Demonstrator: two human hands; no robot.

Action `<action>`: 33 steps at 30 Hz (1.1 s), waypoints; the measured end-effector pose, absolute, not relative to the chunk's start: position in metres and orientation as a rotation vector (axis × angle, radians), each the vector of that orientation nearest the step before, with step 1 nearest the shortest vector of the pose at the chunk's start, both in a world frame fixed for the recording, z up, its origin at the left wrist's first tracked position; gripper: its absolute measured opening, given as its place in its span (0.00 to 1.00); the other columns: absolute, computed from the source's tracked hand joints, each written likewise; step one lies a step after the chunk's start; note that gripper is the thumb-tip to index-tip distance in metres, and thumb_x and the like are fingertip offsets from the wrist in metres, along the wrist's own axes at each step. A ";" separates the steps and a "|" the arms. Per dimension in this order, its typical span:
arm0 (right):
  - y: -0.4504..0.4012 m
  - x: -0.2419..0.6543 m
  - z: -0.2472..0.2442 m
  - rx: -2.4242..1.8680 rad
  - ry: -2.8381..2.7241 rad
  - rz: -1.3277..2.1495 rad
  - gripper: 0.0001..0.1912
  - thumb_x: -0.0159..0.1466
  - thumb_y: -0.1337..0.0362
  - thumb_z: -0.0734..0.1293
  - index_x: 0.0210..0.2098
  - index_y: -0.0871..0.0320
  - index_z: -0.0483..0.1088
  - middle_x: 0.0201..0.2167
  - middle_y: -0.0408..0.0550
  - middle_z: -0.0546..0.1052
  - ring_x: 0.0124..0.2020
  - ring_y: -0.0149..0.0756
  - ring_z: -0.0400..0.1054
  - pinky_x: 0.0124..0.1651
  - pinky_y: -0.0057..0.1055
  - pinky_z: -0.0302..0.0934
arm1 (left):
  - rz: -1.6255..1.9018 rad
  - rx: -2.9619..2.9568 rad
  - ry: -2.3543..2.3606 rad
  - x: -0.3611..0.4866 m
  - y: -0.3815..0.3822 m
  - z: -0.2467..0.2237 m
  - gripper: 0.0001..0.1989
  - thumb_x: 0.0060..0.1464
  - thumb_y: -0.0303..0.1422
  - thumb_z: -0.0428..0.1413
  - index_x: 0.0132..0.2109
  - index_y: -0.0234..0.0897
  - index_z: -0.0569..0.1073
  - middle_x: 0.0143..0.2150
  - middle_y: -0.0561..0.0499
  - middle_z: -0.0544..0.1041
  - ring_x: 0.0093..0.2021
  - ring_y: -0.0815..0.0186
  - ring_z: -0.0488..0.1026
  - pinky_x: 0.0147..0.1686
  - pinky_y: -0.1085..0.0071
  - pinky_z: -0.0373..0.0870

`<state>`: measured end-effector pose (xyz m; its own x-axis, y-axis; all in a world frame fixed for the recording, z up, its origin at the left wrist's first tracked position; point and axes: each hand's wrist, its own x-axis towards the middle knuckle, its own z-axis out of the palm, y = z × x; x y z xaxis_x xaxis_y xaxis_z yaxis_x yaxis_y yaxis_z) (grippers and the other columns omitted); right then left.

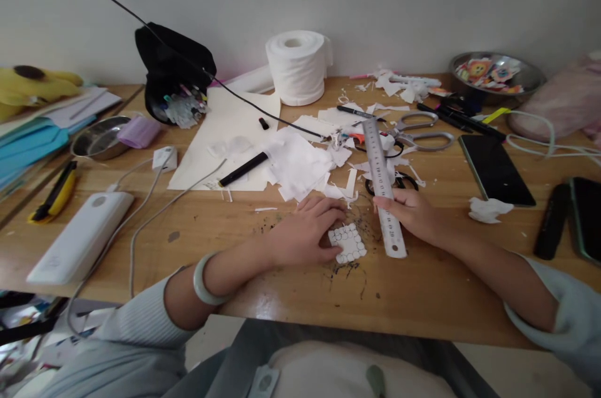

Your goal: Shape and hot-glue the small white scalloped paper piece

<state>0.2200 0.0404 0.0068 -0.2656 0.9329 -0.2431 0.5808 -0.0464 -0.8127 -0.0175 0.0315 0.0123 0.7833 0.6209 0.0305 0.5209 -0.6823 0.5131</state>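
Observation:
My right hand (416, 215) is closed around a clear ruler (382, 182), which slants away from me above the table. In front of me lies a small square of white paper (348, 244) with a border of drawn circles. My left hand (307, 232) rests on the table at the paper's left, fingers stretched forward and thumb tip at its left edge. Thumb and index finger are apart. Beyond the ruler are silver-handled scissors (422, 134), partly covered, and black-handled scissors (407, 181), whose blades I cannot make out.
White paper scraps (300, 157) and a black marker (243, 169) lie past my left hand. A toilet roll (297, 66) stands near the wall. A white power bank (82, 236) with cables is at left. Phones (498, 169) and a metal bowl (530, 88) are at right.

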 end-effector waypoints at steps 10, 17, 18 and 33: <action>0.043 0.233 0.017 -2.022 -2.294 0.409 0.18 0.58 0.48 0.60 0.32 0.56 0.70 0.23 0.49 0.73 0.21 0.37 0.63 0.23 0.31 0.45 | 0.297 2.360 0.847 -0.016 0.031 0.010 0.09 0.47 0.26 0.57 0.38 0.36 0.67 0.53 0.48 0.68 0.54 0.61 0.62 0.54 0.60 0.57; 0.023 0.219 0.021 -1.629 -2.418 0.045 0.15 0.64 0.57 0.57 0.41 0.58 0.70 0.41 0.57 0.72 0.35 0.41 0.68 0.37 0.37 0.59 | 0.269 2.409 0.896 -0.018 0.033 0.013 0.12 0.46 0.31 0.59 0.39 0.37 0.68 0.55 0.47 0.66 0.56 0.58 0.60 0.55 0.56 0.56; 0.019 0.215 0.020 -1.512 -2.486 0.107 0.15 0.66 0.59 0.55 0.38 0.58 0.71 0.40 0.56 0.72 0.37 0.40 0.68 0.41 0.37 0.60 | 0.264 2.399 0.898 -0.018 0.033 0.013 0.11 0.46 0.31 0.59 0.39 0.37 0.68 0.55 0.47 0.66 0.56 0.58 0.60 0.55 0.56 0.56; 0.020 0.205 0.005 -1.298 -2.398 1.057 0.12 0.63 0.61 0.60 0.35 0.58 0.75 0.33 0.48 0.75 0.35 0.33 0.68 0.39 0.32 0.60 | 0.347 2.330 0.856 -0.017 0.035 0.011 0.04 0.48 0.28 0.57 0.31 0.36 0.68 0.52 0.50 0.69 0.54 0.61 0.61 0.53 0.60 0.56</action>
